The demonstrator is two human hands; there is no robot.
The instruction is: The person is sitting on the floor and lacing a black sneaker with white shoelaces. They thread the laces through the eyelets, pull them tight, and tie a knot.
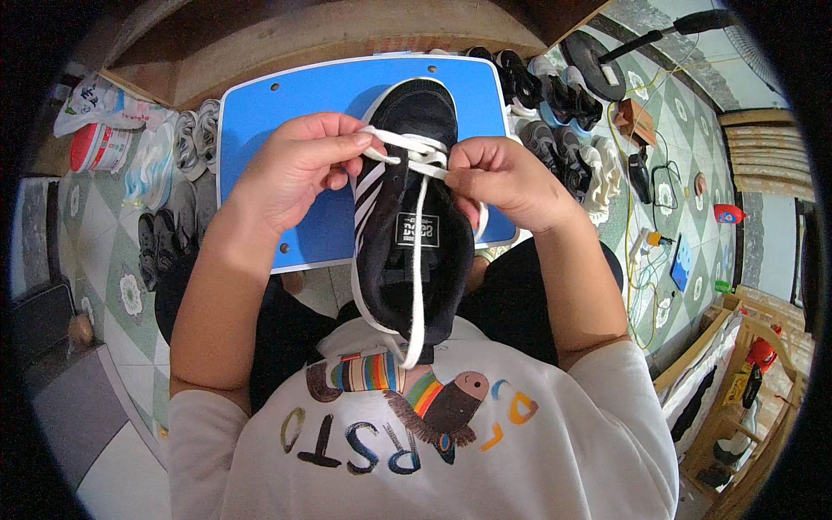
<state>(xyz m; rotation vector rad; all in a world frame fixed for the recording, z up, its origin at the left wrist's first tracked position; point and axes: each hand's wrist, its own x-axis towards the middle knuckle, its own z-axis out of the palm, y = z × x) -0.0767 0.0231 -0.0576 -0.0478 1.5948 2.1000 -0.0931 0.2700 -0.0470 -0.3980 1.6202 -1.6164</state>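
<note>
A black sneaker point(416, 104) with white stripes on its side points away from me, its heel close to my shirt. A white shoelace point(419, 279) runs through the upper eyelets, and one long length hangs down over the insole past the heel. Between thumb and forefinger, my left hand point(312, 156) pinches the lace at the shoe's left edge. On the other side my right hand point(504, 179) grips the lace near the right eyelets, with its lower fingers partly hidden beside the collar. The sneaker's front part lies over a small blue table point(312, 97).
Several pairs of shoes point(565, 91) line the floor at right, and more shoes point(188, 143) stand at left near a red-and-white tub point(97, 148). A black fan base point(591, 65), cables and a cardboard box point(635, 122) are farther right. A wooden rack point(747, 422) stands at lower right.
</note>
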